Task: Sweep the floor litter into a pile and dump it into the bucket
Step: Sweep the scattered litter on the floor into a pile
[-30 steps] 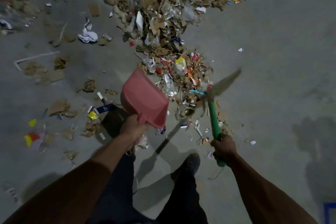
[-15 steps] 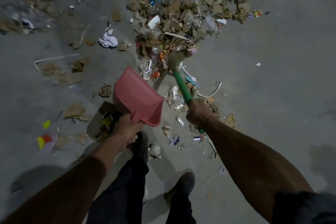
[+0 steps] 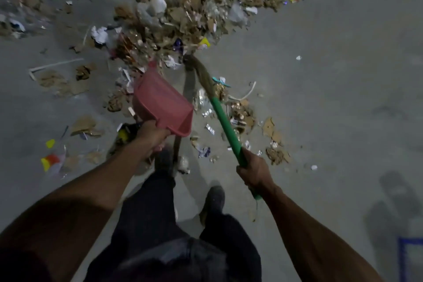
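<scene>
Nearest me are my dark trousers and my shoe [image 3: 214, 199] on the grey concrete floor [image 3: 343, 98]. My right hand [image 3: 256, 170] is curled tight round the green broom handle [image 3: 225, 124], which slants up and left to bristles [image 3: 196, 68] meeting the near edge of the litter pile [image 3: 194, 13]. My left hand [image 3: 150, 136] grips the stem of the pink dustpan [image 3: 161, 104], held tilted above the floor, mouth toward the pile. Loose scraps [image 3: 242, 112] lie beside the handle; cardboard bits [image 3: 83, 124] and what may be a yellow-red wrapper [image 3: 50, 160] lie left. Open floor stretches right of the pile.
</scene>
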`<state>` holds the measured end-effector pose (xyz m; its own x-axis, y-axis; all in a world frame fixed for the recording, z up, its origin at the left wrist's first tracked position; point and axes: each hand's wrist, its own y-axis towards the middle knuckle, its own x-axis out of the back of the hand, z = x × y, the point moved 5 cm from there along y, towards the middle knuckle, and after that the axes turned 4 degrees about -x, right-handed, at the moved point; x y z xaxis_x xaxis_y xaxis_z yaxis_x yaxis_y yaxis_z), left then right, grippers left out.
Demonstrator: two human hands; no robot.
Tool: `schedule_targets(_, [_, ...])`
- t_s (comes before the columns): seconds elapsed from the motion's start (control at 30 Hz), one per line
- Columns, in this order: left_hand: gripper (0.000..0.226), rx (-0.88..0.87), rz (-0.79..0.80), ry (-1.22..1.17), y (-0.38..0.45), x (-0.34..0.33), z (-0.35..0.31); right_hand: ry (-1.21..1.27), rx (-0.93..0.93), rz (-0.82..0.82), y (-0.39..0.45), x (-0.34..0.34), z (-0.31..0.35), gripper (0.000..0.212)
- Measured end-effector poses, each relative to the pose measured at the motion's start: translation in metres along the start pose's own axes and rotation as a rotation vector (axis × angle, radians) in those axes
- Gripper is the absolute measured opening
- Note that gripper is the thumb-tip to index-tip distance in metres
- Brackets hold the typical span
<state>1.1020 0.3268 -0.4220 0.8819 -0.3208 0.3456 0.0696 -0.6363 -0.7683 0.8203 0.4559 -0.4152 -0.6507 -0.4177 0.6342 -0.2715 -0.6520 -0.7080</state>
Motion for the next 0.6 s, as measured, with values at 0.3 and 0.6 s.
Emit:
schedule_targets(0.3, [0.012, -0.040, 0.060, -0.014, -0.110, -0.134, 0.000, 0.422, -0.332, -0.164, -0.114, -0.002, -0.201, 0.058])
schedule_targets(0.6, [0.008, -0.040, 0.218, 0.008, -0.170, -0.243, -0.015, 0.709, -0.693, -0.325, -0.174, 0.007, -0.352, 0.045])
